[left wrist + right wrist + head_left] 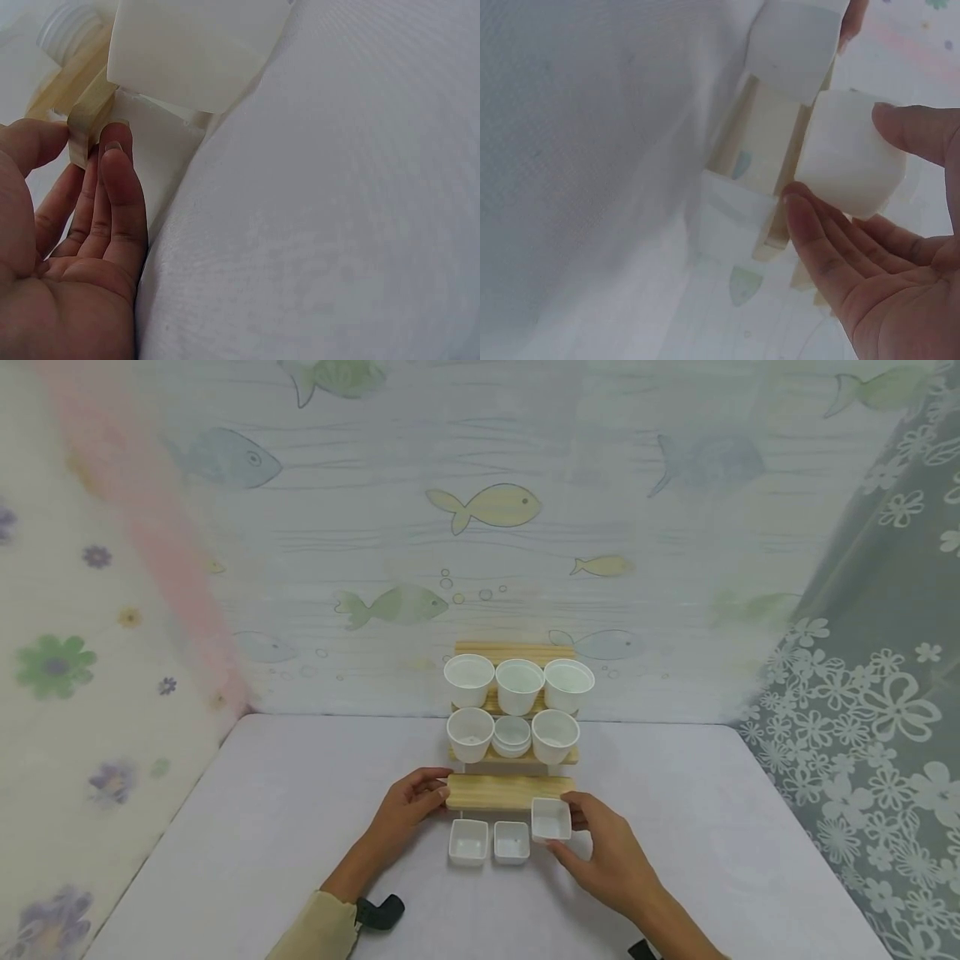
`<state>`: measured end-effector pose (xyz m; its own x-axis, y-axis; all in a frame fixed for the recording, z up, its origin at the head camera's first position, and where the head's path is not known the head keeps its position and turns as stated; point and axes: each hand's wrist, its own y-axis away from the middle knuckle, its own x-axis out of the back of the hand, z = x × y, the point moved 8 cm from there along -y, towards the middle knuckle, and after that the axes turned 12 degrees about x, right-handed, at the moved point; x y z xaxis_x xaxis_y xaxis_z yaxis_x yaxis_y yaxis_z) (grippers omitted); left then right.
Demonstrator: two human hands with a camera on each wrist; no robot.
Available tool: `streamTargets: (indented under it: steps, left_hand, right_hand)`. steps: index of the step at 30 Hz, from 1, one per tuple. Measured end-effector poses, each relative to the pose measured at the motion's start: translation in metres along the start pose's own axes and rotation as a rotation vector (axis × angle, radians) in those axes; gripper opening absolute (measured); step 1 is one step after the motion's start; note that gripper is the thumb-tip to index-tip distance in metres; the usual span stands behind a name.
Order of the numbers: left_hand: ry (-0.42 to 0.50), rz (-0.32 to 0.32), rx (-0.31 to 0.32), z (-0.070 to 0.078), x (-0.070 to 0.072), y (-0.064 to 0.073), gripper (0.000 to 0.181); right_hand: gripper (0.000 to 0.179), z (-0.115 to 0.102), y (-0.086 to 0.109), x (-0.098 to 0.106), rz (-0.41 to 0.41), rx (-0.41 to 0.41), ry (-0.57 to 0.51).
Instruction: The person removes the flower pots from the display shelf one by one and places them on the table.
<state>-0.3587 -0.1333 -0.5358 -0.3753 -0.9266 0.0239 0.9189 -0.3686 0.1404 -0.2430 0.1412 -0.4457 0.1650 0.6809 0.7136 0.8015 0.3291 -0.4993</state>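
My right hand holds a small white square cup between thumb and fingers, at the front right of a tiered wooden rack. In the right wrist view the thumb presses one side of that cup, with the fingertips beneath it. My left hand pinches the left end of the rack's lowest wooden board. The left wrist view shows the thumb on one face of the board end and the fingers behind it. Two more square cups, a left one and a middle one, stand before the board.
Three round white cups stand in a row on the rack's upper tier. The tier below bears two round cups, at left and right, with smaller stacked cups between them. A white cloth covers the table; a fish-patterned curtain hangs behind.
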Motion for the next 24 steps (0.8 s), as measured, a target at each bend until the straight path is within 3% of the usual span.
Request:
streamTargets:
  steps: [9,24]
  left_hand:
    - [-0.003,0.001,-0.003,0.001,-0.001,0.001,0.039]
    - [0.011,0.032,-0.005,-0.001,-0.020,0.029,0.039]
  right_hand:
    - [0.064,0.001,0.007,0.003,-0.016,-0.013,-0.004]
    - [0.061,0.006,0.033,0.005,-0.116,-0.067,-0.056]
